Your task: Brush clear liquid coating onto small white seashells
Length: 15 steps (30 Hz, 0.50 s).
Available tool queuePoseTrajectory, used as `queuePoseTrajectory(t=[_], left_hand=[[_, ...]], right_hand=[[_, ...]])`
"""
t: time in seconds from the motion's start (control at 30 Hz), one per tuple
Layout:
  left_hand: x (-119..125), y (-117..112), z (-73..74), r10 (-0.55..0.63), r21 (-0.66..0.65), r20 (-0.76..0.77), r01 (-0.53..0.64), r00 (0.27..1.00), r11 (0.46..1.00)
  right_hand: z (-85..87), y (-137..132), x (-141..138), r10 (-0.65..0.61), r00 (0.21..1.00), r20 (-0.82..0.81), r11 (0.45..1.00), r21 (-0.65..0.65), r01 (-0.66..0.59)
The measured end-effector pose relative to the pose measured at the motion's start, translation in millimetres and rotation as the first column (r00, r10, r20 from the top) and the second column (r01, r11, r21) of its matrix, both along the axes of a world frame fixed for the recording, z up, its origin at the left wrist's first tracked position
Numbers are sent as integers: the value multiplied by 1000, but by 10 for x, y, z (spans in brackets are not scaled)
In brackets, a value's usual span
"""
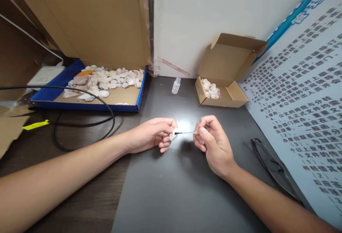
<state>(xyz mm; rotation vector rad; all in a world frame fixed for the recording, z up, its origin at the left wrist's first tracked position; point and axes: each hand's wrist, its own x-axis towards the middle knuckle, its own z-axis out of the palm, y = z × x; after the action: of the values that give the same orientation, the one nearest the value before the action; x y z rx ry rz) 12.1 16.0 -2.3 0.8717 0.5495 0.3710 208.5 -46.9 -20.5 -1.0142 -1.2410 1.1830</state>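
Note:
Pinched in my left hand [153, 133] is a small whitish seashell [172, 136]. My right hand [217, 146] grips a thin brush [188, 132] with a clear stem and a dark tip; its handle end is hidden by my fingers. The brush points left, and its tip lies against the shell. Beyond my hands, a small glass bottle [176, 86] with a white label stands on the dark grey mat [160, 197].
At the left back is an open blue-edged box [117, 108] with many shells [112, 78]. A smaller cardboard box [229, 102] holds shells [211, 89] at the right back. A black cable [113, 120] loops beside my left forearm; eyeglasses [278, 169] lie right.

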Motion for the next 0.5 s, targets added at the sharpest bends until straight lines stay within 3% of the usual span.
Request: queuePoseTrajectory(t=[0.13, 0.3, 0.5], left_hand=[[-1, -1, -5, 3, 12, 3, -3, 1000, 1000], [-7, 9, -32, -11, 5, 29, 11, 1000, 1000], [-9, 9, -28, -9, 14, 26, 9, 1000, 1000]], right_hand=[[-10, 1, 12, 43, 996, 79, 999, -25, -41], [1, 7, -3, 10, 999, -34, 1000, 5, -10], [29, 3, -6, 29, 1000, -4, 999, -40, -29]])
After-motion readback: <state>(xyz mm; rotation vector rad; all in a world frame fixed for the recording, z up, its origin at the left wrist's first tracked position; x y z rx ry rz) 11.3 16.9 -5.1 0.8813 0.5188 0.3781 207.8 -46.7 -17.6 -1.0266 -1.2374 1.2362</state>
